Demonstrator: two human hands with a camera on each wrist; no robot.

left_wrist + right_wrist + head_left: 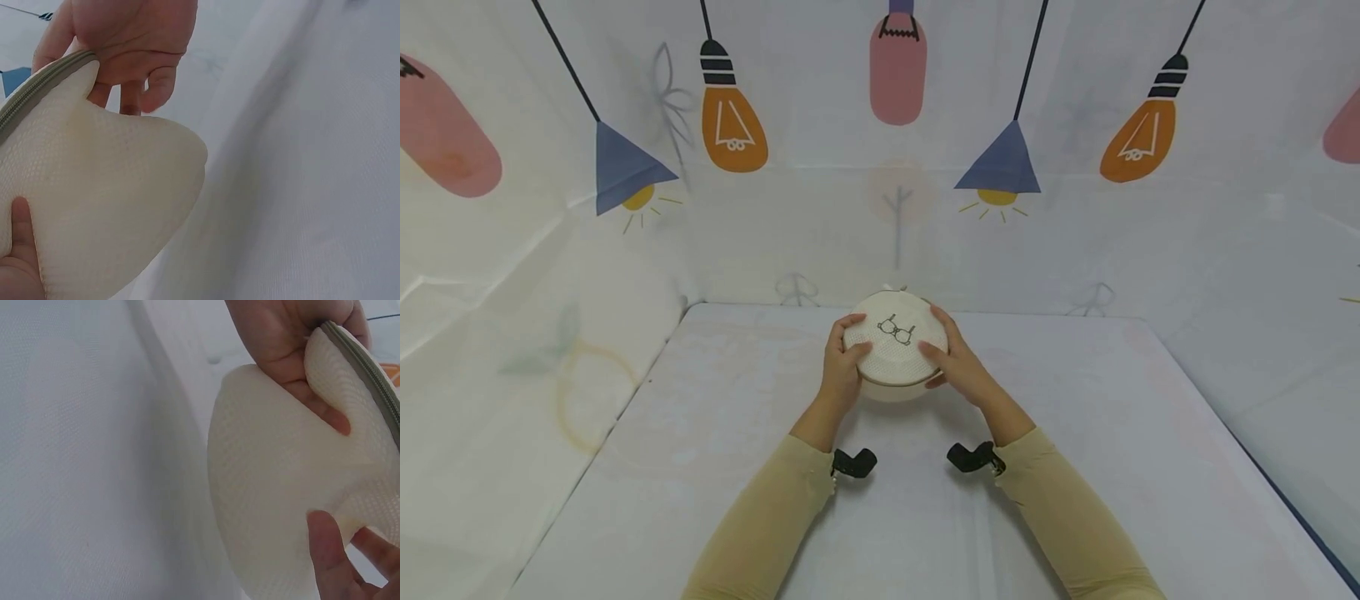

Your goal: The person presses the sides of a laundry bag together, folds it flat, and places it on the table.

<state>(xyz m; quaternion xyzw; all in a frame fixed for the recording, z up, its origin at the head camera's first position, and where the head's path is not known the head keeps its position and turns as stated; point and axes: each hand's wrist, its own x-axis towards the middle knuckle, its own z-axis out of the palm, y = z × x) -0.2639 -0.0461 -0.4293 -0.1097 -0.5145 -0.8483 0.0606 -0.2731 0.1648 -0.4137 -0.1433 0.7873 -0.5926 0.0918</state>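
Note:
A round cream mesh pouch (pixel 895 362) with a glasses drawing on its top is held above the table between both hands. The left hand (pixel 841 362) grips its left side, thumb on the top face; the right hand (pixel 958 360) grips the right side the same way. In the left wrist view, the pouch (pixel 125 187) bulges below a grey-green zipper (pixel 44 84), with the left hand (pixel 128 37) at its upper edge. The right wrist view has the right hand (pixel 287 344) against the soft mesh (pixel 269 469), some fingers behind it. The zipper looks closed where visible.
A white-covered table (pixel 910 517) lies under the hands, its back edge meeting a white curtain (pixel 820 217) printed with lamps and bulbs. Black devices (pixel 853 463) are strapped at both wrists, by the beige sleeves (pixel 767 517).

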